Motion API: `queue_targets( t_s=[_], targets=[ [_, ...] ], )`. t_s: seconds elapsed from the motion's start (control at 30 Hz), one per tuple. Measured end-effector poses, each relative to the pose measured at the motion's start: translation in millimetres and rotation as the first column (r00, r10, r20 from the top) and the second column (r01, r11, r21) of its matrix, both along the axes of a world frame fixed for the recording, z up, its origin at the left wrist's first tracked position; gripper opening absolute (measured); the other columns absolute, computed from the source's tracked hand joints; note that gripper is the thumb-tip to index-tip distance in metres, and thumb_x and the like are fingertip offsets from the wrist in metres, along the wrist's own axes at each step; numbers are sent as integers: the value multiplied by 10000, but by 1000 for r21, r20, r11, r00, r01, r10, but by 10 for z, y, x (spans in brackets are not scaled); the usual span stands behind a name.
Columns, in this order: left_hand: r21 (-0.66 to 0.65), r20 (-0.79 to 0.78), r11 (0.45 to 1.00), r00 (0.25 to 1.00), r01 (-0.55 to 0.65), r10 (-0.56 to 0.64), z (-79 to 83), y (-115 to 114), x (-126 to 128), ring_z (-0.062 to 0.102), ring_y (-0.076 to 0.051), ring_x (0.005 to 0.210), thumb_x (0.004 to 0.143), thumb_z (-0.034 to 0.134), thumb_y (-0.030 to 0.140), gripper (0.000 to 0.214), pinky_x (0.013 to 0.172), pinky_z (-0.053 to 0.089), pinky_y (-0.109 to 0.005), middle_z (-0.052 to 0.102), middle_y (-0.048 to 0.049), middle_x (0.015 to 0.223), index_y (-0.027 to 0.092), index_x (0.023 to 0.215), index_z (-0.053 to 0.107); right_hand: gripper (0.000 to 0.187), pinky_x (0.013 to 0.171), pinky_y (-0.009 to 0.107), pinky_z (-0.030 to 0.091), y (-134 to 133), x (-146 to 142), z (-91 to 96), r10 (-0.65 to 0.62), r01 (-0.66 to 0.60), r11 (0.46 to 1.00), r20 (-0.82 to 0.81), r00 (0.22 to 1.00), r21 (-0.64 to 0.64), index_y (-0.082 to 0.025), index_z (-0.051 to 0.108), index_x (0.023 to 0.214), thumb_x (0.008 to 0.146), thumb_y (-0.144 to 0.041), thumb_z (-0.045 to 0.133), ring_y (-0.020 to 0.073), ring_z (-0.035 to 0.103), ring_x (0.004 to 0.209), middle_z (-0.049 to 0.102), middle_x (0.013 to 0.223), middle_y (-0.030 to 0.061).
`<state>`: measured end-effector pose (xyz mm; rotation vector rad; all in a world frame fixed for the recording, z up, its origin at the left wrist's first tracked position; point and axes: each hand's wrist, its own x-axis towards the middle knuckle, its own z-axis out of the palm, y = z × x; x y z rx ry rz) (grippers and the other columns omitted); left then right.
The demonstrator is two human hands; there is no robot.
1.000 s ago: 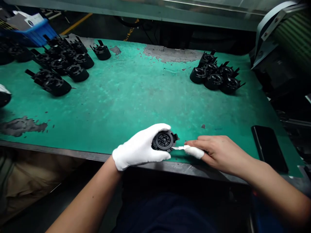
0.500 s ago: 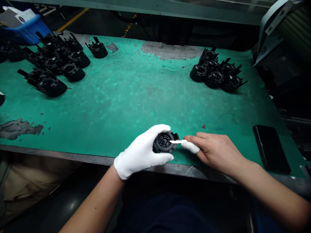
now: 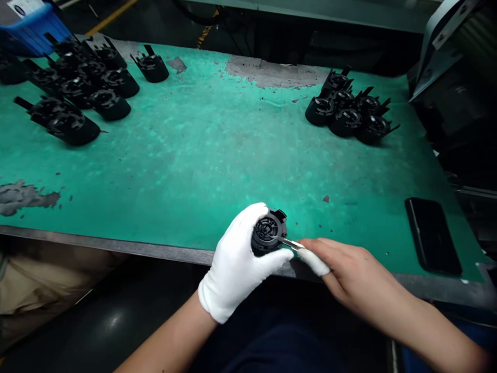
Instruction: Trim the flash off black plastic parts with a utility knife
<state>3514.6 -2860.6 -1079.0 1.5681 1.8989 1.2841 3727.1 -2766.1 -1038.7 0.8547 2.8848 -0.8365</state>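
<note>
Cupping a round black part by the near edge of the green bench, the white-gloved left hand keeps its ringed face exposed. The right hand pinches a thin-bladed knife, tip at that face; contact I can't tell.

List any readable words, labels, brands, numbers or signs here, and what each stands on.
Nothing can be read.
White paper at the blue bin: dark mark, too small.
Yellow marks beyond the green table: too blurred.
Black part, phone: no lettering visible.
</note>
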Motion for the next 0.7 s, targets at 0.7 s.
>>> queue_targets(
  t_s=[0.7],
  targets=[
    [-2, -36, 1000, 999, 17, -17, -11, 7, -44, 543, -223, 1343, 798, 819, 431, 700, 1192, 425, -382, 569, -50, 1426, 282, 1377, 455, 435, 901, 426, 595, 87, -88, 34, 59, -60, 997, -28, 998, -42, -264, 636, 1258, 909, -88, 445, 249, 716, 1065, 731, 1235, 37]
  ],
)
